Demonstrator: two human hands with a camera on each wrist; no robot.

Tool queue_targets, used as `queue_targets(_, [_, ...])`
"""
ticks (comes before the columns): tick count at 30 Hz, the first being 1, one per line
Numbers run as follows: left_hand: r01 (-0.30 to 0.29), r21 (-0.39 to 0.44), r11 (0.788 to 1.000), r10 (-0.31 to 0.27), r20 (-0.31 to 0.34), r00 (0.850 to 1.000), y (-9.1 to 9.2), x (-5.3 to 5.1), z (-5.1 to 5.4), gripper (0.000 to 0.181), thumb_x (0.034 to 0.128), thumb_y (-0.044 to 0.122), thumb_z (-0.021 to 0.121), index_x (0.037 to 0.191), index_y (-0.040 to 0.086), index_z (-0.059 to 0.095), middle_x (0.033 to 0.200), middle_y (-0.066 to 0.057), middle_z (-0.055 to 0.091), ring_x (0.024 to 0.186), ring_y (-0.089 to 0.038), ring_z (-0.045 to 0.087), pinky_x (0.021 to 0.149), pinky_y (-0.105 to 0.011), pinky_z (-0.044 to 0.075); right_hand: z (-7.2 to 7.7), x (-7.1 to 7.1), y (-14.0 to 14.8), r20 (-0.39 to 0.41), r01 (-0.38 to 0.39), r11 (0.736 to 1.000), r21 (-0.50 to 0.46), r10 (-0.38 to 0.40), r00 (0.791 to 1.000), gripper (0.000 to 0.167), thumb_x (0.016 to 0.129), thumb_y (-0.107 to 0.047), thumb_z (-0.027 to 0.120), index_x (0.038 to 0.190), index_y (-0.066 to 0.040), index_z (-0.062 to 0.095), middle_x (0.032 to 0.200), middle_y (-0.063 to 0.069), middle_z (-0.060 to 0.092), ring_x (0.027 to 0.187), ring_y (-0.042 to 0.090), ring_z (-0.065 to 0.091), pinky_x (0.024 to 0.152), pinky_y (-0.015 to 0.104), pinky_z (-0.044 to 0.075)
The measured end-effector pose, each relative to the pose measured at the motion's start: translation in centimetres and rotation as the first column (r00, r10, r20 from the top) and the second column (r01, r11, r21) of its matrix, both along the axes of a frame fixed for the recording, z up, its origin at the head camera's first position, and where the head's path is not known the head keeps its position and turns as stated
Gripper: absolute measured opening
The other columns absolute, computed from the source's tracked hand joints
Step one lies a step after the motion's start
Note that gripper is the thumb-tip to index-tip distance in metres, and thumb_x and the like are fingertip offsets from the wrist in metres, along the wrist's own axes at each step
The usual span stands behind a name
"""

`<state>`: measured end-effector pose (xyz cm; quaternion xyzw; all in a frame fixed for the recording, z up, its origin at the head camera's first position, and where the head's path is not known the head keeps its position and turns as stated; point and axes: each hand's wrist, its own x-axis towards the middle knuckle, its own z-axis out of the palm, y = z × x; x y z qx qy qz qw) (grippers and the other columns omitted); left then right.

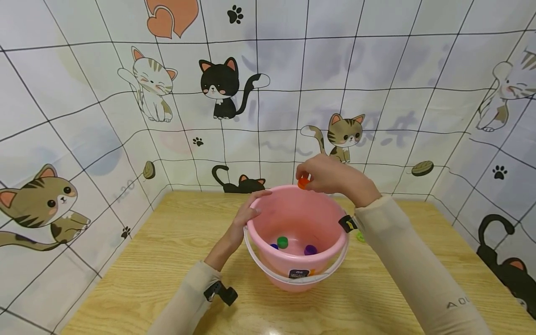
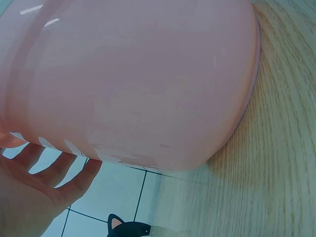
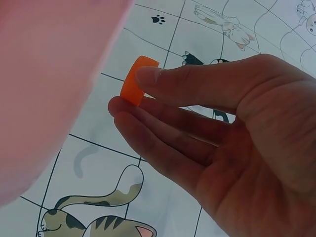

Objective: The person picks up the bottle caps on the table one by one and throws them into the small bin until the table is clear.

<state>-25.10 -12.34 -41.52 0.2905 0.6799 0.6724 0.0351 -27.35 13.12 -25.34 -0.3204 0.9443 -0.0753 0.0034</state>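
Note:
A pink bucket (image 1: pixel 299 204) with a white handle stands on the table. My left hand (image 1: pixel 246 216) grips its left rim, the thumb over the edge; in the left wrist view the fingers (image 2: pixel 54 170) lie against the bucket's outer wall (image 2: pixel 148 84). Above the far rim, my right hand (image 1: pixel 331 174) pinches an orange bottle cap (image 1: pixel 303 182). The right wrist view shows the orange cap (image 3: pixel 133 86) between thumb and fingertips, beside the bucket wall (image 3: pixel 44 94). On the bucket's floor lie a green cap (image 1: pixel 282 242), a purple cap (image 1: pixel 310 250) and a partly hidden blue cap (image 1: pixel 274 246).
A yellow-green cap-like piece (image 1: pixel 360 237) lies on the wooden table (image 1: pixel 167 260) right of the bucket, partly covered by my right sleeve. A tiled cloth (image 1: pixel 276 116) printed with cats encloses the table at the back and both sides.

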Motion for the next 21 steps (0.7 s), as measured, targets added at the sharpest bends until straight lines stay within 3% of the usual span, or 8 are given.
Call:
queue_targets(15, [0.001,-0.004,1.000,-0.001,-0.005,1.000,0.05,-0.07,-0.11,0.057,0.0972,0.028,0.040,0.153,0.018,0.042,0.153,-0.015,0.045,0.126,-0.046,0.055,0.096,-0.051,0.057,0.04,0.04,-0.05,0.012,0.023,0.999,0.033,-0.023,1.000,0.020,0.090,-0.012,0.074,0.110,-0.007,0.075,0.103,0.005,0.075,0.096,0.024,0.066,0.081,0.036,0.060])
queue_targets(21, [0.002,-0.006,1.000,-0.002,-0.011,1.000,-0.01,-0.11,-0.11,0.057,0.0975,0.028,0.040,0.154,0.017,0.042,0.153,-0.016,0.044,0.125,-0.046,0.055,0.096,-0.051,0.057,0.09,0.00,-0.15,0.022,0.028,1.000,-0.006,-0.028,0.999,0.029,0.091,-0.012,0.074,0.119,-0.010,0.070,0.106,0.008,0.074,0.094,0.024,0.068,0.072,0.032,0.059])
